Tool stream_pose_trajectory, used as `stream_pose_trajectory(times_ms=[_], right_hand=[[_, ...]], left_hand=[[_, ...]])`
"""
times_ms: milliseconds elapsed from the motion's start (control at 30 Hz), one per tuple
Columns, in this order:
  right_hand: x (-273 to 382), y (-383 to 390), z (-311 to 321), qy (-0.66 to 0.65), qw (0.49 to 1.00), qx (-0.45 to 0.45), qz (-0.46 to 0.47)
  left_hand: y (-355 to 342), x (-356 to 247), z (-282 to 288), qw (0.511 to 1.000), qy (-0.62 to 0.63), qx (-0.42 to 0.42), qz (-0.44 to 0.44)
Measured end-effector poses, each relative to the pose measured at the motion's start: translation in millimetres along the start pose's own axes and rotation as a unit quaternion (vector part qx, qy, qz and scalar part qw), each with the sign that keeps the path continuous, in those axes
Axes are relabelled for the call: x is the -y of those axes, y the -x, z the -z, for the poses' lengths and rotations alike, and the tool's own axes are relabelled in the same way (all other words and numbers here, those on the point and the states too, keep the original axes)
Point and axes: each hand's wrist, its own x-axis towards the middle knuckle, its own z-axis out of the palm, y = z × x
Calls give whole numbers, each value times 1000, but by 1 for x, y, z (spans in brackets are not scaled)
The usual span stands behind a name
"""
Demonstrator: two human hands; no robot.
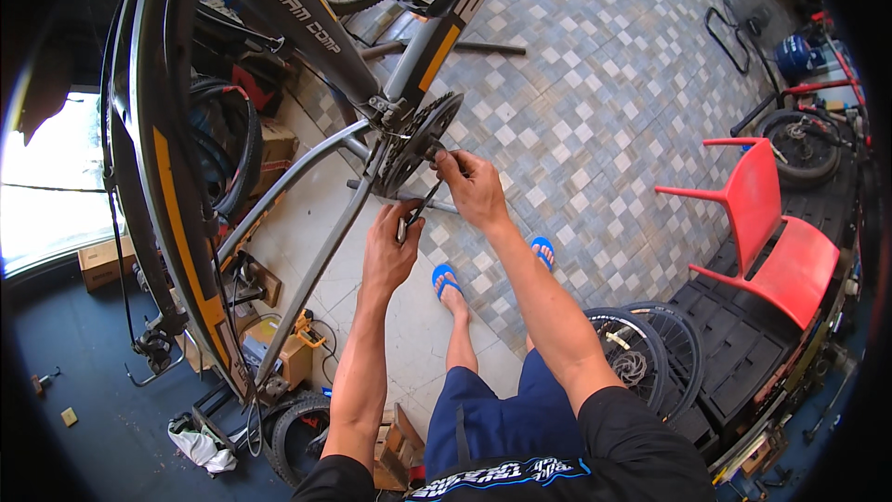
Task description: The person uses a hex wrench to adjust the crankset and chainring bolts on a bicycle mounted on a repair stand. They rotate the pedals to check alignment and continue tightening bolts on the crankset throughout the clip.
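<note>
A dark bicycle frame point(325, 51) with orange stripes is raised upright in front of me. My right hand point(474, 188) is closed at the centre of the black chainring point(418, 130), its thumb and fingertips pinched on something too small to make out. Just below and left of it, my left hand point(390, 246) is closed on a small silver-and-black tool point(403, 230), from which a thin dark shaft angles up toward my right fingers. Whether that shaft touches the chainring I cannot tell.
A red plastic chair point(790, 274) stands at right on a dark platform point(715, 363). Spare wheels point(669, 344) lean beside it. Cardboard boxes point(105, 262), coiled tyres point(246, 163) and a loose tyre point(286, 455) are at left. My feet in blue sandals are on the tiled floor point(585, 93).
</note>
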Motion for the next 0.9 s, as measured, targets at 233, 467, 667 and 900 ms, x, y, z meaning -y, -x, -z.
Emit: stream_pose_trajectory(times_ms=[233, 467, 667, 900], right_hand=[[7, 4, -2, 57, 997, -49, 18], [17, 5, -2, 73, 995, -62, 23], [16, 3, -2, 76, 995, -59, 36], [-4, -5, -3, 1, 1000, -22, 15]], left_hand=[[-2, 2, 0, 1000, 6, -2, -17], [-5, 5, 0, 1000, 8, -2, -20], [-5, 4, 0, 1000, 3, -2, -23], [-5, -1, -1, 1000, 7, -2, -25]])
